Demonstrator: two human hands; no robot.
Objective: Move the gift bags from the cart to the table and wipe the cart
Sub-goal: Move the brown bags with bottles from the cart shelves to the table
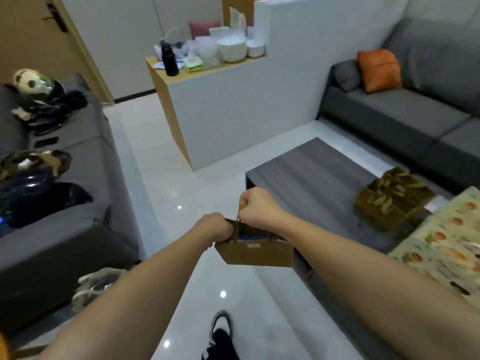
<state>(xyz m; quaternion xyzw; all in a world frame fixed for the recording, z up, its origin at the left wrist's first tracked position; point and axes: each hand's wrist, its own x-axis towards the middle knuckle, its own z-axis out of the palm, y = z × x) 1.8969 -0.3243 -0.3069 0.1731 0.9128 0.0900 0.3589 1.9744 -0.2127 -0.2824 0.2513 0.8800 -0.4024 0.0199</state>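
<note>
A small brown paper gift bag [255, 252] hangs in the air above the white floor, just off the near left corner of the low grey table [309, 175]. My left hand [217, 227] grips the bag's left rim. Above the bag, my right hand [255, 203] is curled round its cord handle. Something blue shows inside the bag. An olive gift bag with a leaf pattern [392, 200] and a large cream bag with a fruit print [446, 242] lie on the table's right part. The cart is out of view.
A grey sofa [85, 183] with a panda toy and dark bags lines the left side. Another grey sofa [405, 118] with an orange cushion stands at the back right. A white partition counter [233, 100] holds bowls and a black bottle. My shoe [220, 331] is on the floor.
</note>
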